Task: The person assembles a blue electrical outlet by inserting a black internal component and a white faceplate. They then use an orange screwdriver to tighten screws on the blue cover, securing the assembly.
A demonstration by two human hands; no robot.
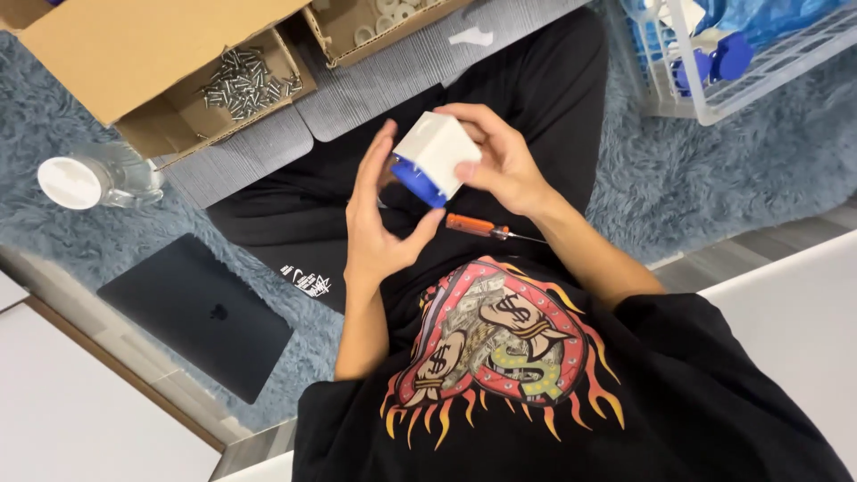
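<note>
A small white box [435,149] with a blue part [416,183] at its lower end is held up in front of the chest, above the lap. It is gripped by the right hand [500,161], whose fingers [470,170] are curled over its top and far side. The left hand [379,228] is set against the near side, with its fingers stretched up along the box and its thumb reaching under the blue part. So the box is held by both hands at once.

An orange-handled screwdriver [482,227] is laid on the lap, just below the box. A cardboard box [152,80] with a heap of silver screws [245,83] is seen on the floor, well apart from the hands. Near it, a clear jar [98,178] with a white lid is lying on the blue rug [54,232]. A dark closed laptop [196,312] is also laid on the rug. A white wire basket [714,54] with blue things is placed on the other side.
</note>
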